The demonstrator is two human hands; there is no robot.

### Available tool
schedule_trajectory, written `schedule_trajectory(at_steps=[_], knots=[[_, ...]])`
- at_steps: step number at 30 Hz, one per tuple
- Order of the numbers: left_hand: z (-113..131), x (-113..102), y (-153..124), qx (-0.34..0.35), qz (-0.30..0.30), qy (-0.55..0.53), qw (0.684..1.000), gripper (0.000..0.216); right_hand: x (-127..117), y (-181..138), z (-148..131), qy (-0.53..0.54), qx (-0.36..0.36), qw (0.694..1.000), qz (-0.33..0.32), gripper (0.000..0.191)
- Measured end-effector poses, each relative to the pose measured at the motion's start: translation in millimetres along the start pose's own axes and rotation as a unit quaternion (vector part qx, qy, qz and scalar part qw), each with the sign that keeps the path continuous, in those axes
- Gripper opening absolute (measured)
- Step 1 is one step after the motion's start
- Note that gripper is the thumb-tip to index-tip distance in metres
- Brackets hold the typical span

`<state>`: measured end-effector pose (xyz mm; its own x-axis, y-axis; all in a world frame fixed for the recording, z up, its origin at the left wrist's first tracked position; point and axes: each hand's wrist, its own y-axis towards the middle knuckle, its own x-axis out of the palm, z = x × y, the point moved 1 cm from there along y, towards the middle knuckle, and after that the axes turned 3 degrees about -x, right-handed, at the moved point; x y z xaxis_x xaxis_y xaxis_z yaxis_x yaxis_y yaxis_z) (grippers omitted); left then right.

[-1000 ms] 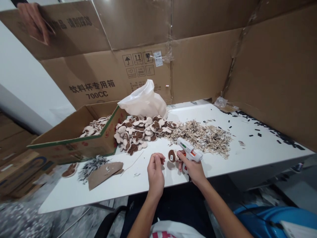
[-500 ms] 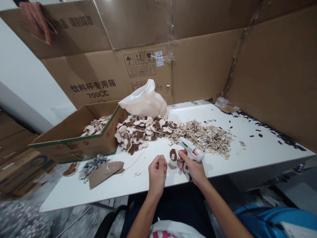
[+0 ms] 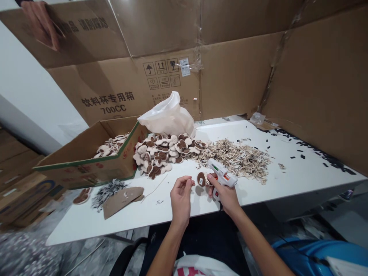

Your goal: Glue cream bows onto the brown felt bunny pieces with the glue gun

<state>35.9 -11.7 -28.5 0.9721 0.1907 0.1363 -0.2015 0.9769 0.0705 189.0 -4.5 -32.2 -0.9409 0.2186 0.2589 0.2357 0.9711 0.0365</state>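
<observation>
My right hand [image 3: 225, 195] is wrapped round a white glue gun [image 3: 221, 173] with orange and green parts. The same hand also holds a brown fuzzy piece [image 3: 202, 179] with a cream bow and a small white label at the gun's left side. Just left of that piece is my left hand [image 3: 181, 195], its fingers loosely curled and parted, with nothing visible between them. Beyond both hands lies a heap of brown and cream plush bunny-shaped pieces [image 3: 161, 153]. Beside it spreads a pile of small cream bows [image 3: 241, 159].
A cardboard box [image 3: 86, 168] of similar pieces stands left, near a white bag [image 3: 169, 117]. Grey scraps [image 3: 107, 193] and a cardboard piece [image 3: 122, 201] lie at front left. Black bits [image 3: 313, 149] are scattered right. Cardboard walls [image 3: 235, 76] enclose the table; another person's hand [image 3: 40, 23] hangs over them.
My left hand has loosened from a closed pinch, its fingers uncurling toward the brown piece. My right hand, the glue gun and the piece stay nearly still.
</observation>
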Motion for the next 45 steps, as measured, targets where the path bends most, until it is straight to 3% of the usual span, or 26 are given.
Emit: schedule_trajectory(at_steps=[9,13,17,24,29,36,40,43,45], knots=[[1.0,0.4,0.7,-0.009,0.021,-0.02,1.0,0.028,-1.0,1.0,4.7,0.012,-0.006,1.0,-0.005,0.039],[1.0,2.0,1.6,-0.024,0.006,-0.032,0.999,0.022,-0.9,0.9,4.4,0.008,-0.004,1.0,-0.003,0.041],[1.9,3.9,-1.7,-0.037,-0.01,-0.011,0.999,0.029,0.3,-0.6,-1.0,-0.001,-0.01,1.0,-0.011,0.038],[8.1,2.6,-1.6,0.053,-0.007,0.003,0.999,0.044,0.5,-3.2,-6.9,-0.016,-0.001,0.999,-0.039,0.04],[13.7,2.8,-4.4,0.014,-0.095,0.018,0.995,0.029,-1.1,-5.2,-6.3,-0.039,0.0,0.997,-0.072,0.038],[18.0,6.9,-8.0,0.031,-0.134,0.075,0.988,0.027,0.2,-5.2,-2.4,-0.02,0.011,0.996,-0.083,0.041],[21.6,6.5,-9.1,0.025,-0.109,0.048,0.992,0.029,0.4,-3.2,-2.3,-0.013,0.005,0.998,-0.068,0.042],[35.3,-0.6,-14.0,0.031,-0.044,0.012,0.998,0.03,0.7,-1.9,-2.9,0.012,-0.001,0.999,-0.051,0.039],[52.6,-12.4,-19.1,0.086,0.014,0.007,0.996,0.032,0.9,-1.4,-2.7,0.032,-0.005,0.999,-0.042,0.038]])
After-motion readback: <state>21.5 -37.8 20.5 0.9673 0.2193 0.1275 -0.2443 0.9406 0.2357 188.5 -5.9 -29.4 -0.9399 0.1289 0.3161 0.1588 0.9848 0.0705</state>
